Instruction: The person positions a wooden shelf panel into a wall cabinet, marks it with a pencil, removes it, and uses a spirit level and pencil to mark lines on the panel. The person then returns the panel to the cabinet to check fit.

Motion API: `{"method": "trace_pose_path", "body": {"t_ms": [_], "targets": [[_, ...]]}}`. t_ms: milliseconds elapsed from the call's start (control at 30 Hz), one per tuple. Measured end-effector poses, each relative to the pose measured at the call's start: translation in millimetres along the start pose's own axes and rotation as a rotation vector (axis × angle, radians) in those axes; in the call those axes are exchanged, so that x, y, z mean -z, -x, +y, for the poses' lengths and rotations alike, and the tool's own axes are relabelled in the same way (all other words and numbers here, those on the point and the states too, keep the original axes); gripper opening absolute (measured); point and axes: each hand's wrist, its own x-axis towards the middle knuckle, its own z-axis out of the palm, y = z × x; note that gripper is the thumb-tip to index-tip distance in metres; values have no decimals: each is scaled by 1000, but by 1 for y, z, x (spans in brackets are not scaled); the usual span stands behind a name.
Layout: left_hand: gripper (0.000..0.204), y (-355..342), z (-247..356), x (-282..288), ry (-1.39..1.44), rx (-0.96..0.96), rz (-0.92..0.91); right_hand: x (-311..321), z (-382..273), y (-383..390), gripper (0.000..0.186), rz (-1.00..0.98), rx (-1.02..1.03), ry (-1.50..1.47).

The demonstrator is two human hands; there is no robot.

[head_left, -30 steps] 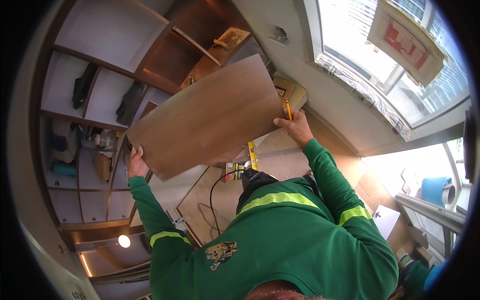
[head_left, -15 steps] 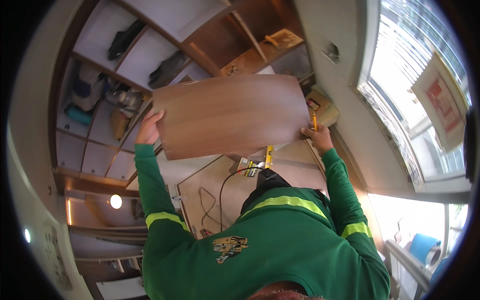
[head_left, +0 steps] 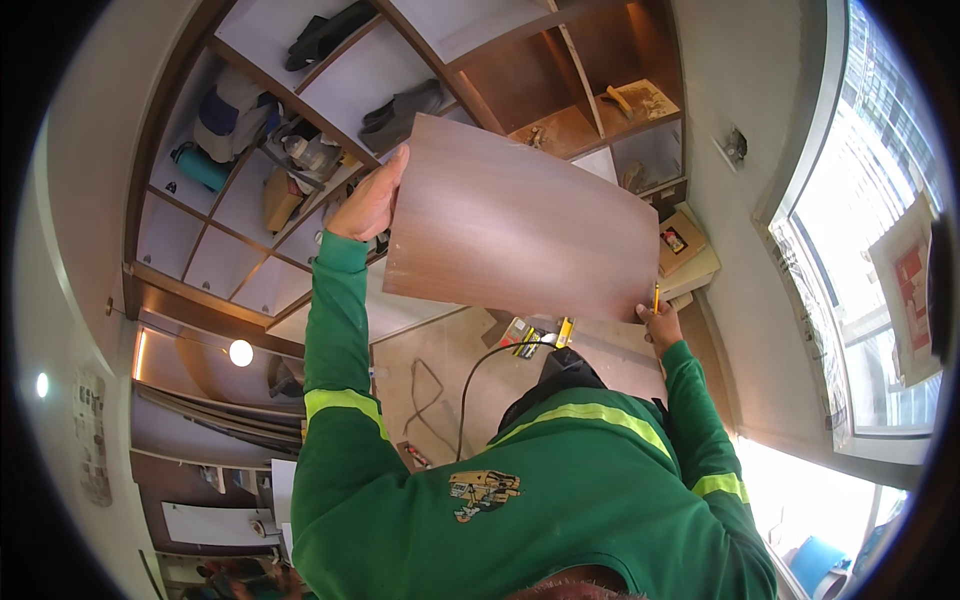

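Observation:
A rectangular brown wood-grain board [head_left: 525,225] is held up in front of me, tilted with its left end higher than its right. My left hand [head_left: 368,200] grips its left edge, palm against the side and some fingers hidden behind. At the lower right corner my right hand [head_left: 660,325] is closed on the board, thumb in front. A yellow pencil [head_left: 656,296] sticks up from that same right hand.
Open cubbies [head_left: 255,215] with dark shoes [head_left: 400,115], a teal bottle [head_left: 200,167] and a cap stand beyond. A cardboard box [head_left: 683,245] sits at right, near a window [head_left: 845,240]. Below the board lie a yellow level [head_left: 564,332] and a black cable [head_left: 470,385].
The board has tilted, its left end rising and its right end dropping. My left hand has gone up with it and my right hand lower. The whole view has shifted.

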Motion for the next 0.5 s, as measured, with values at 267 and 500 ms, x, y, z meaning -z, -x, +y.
{"method": "trace_pose_path", "body": {"t_ms": [267, 500], "targets": [[84, -5, 26, 7, -8, 11, -283, -14, 7, 5, 27, 96, 149, -147], [84, -38, 35, 10, -96, -26, -188, -22, 5, 9, 30, 188, 219, -213]]}}
